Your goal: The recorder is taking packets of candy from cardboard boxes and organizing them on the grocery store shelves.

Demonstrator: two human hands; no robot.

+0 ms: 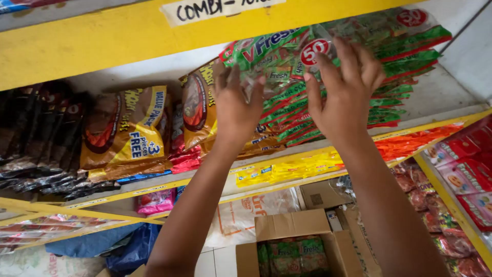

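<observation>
Head view, the only one I have: I'm looking up along a yellow shelf (328, 154) and both hands are on a green candy packet (287, 48), a clear-fronted sachet pack with green and red stripes, held at the near end of a leaning stack of green packets (400, 56) that fills the right half of that shelf. My left hand (237, 110) has its fingers (254, 95) curled together round the packet's lower left corner, thumb behind, so they're clamped on it; my right hand (347, 92) lies flat on the front with the fingers (359, 61) spread apart, pressing the pack back against the stack. The packet looks tilted, top leaning away, and I can't tell whether its bottom edge rests on the shelf board yet. To the left stand brown snack bags (128, 128), then dark sachets (41, 133) further along; yellow sachet strips (287, 172) hang off the shelf's front lip. Down below, an open cardboard box (297, 246) shows more of the same green packs inside. My read: this is the seating step of shelf stocking, one pack going onto the row. Next calls for pushing it flush, squaring its edge with its neighbours, then loosening the left grip without the row slumping forward.
</observation>
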